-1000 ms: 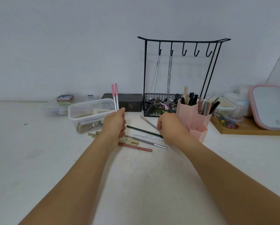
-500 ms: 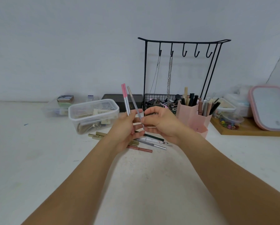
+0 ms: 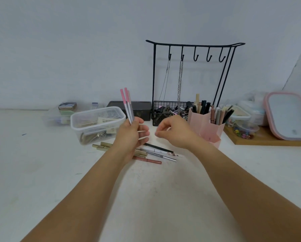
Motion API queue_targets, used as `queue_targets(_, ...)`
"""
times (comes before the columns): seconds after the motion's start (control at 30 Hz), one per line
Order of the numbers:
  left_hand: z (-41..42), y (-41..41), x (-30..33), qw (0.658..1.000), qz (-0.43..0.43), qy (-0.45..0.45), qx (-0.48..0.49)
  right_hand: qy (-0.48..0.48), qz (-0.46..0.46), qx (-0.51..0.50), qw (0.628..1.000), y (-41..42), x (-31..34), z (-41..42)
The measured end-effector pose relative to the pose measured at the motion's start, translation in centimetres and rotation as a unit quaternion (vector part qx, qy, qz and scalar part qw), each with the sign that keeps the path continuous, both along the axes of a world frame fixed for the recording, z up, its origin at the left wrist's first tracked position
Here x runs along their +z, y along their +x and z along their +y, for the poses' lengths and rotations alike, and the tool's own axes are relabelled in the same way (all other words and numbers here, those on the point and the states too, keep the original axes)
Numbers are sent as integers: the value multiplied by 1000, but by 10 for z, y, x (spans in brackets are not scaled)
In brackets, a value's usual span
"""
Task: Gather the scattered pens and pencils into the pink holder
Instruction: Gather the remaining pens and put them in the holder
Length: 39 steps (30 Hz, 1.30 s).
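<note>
My left hand [image 3: 133, 135] holds a small bundle of pink-capped grey pens [image 3: 127, 105] upright above the white table. Just to its right my right hand [image 3: 175, 131] hovers with loosely curled fingers and nothing in it. Below both hands lie scattered pens [image 3: 156, 152]: a black one, grey ones, a reddish-brown one, and gold pens [image 3: 102, 146] partly hidden by my left wrist. The pink holder [image 3: 205, 130] stands to the right of my right hand, several pens and brushes upright in it.
A clear plastic box [image 3: 97, 124] sits left of my left hand. Behind are a dark case [image 3: 139, 109], a black wire hook stand [image 3: 193, 81] with chains and a basket, and at right a wooden tray [image 3: 268, 140] with a pink-rimmed mirror [image 3: 289, 116].
My right hand picked a pen off the table and passed it into my left hand's bundle. It has now let go and drawn back to the right.
</note>
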<state>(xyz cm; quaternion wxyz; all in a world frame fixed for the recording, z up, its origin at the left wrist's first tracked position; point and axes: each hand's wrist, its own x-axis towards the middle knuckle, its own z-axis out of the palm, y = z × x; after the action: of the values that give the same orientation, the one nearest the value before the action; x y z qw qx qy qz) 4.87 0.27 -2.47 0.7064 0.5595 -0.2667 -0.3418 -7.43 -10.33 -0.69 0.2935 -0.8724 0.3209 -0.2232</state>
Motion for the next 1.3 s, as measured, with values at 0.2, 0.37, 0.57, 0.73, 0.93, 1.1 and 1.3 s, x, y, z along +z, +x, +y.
queue_targets(0.2,2,6,3,999,25,30,15,7,212,26,977,-7,-6,-5)
queue_targets(0.37,2,6,3,997,31,76,10,25,229,17,973,-5,-8,-4)
queue_targets(0.57,-1,6,-3,995,46,94,-1,22,232,27,972,-7,-6,-8)
queue_targets(0.73,-2,9,-7,995,42,85,-13,-4,219,35,975,-11,-6,-12)
queue_targets(0.93,-2,7,-3,997,47,52,7,-13,195,9,981,-16,-5,-20)
queue_targets(1.1,-1,-3,1,1000,5,19,0,230,-36,71,970,-14,11,-7)
queue_targets(1.3,-4,-13,-5,999,-7,-29,-20,301,-145,132,933,5,8,21)
